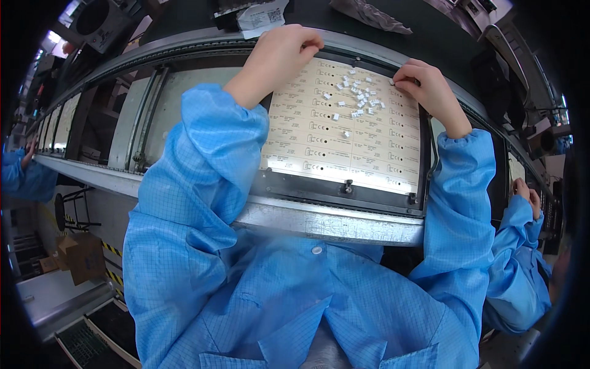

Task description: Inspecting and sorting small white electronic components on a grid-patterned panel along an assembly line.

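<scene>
A cream-white printed panel (301, 138), ruled into rows of identical marked sections with small dark holes, lies in a black carrier frame (301, 183). Small white block-shaped connectors (361, 97) are scattered over its upper middle, with a lone one (346, 134) lower down. At the panel's upper left edge, my left hand (281, 56) is closed in a pinch; whatever its fingertips hold is hidden. My right hand (430, 91) pinches at the upper right edge, with a small white connector (391, 81) at its fingertips.
Metal conveyor rails (332, 229) run across in front of and behind the panel. Beyond the back rail lie a white labelled bag (263, 17) and a crumpled clear bag (372, 15). A co-worker's hands (525, 195) are at the far right; another blue sleeve (27, 178) shows far left.
</scene>
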The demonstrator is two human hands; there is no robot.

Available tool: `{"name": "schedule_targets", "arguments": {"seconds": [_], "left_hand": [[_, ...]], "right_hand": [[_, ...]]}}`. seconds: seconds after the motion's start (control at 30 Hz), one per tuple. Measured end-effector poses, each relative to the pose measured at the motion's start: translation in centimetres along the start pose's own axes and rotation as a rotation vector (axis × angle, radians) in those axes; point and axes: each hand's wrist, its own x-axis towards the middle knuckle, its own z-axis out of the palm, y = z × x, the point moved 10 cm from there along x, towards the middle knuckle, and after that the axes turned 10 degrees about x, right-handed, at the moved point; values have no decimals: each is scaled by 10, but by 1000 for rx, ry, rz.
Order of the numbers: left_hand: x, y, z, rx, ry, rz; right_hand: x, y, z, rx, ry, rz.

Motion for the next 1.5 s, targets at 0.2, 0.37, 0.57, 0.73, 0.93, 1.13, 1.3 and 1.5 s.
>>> {"name": "schedule_targets", "arguments": {"seconds": [0.2, 0.37, 0.57, 0.73, 0.93, 1.13, 1.3, 1.5], "left_hand": [[-5, -4, 16, 48, -109, -62], [-4, 0, 21, 29, -148, -51], [0, 10, 21, 30, -167, 4], [3, 17, 18, 98, -194, 29], [2, 19, 13, 204, -170, 107], [1, 18, 17, 107, -175, 113], [-1, 28, 10, 178, -114, 190], [-4, 32, 8, 245, -158, 102]], "right_hand": [[-17, -38, 6, -362, 71, -344], [-10, -27, -2, -276, 0, -92], [3, -38, 20, 17, 80, -237], [1, -46, 24, -27, 93, -313], [-8, -39, -1, 159, 115, -200], [-31, -26, -26, 237, 239, -134], [-50, -26, -28, 259, 266, -146], [-50, -19, -17, 271, 167, -132]]}}
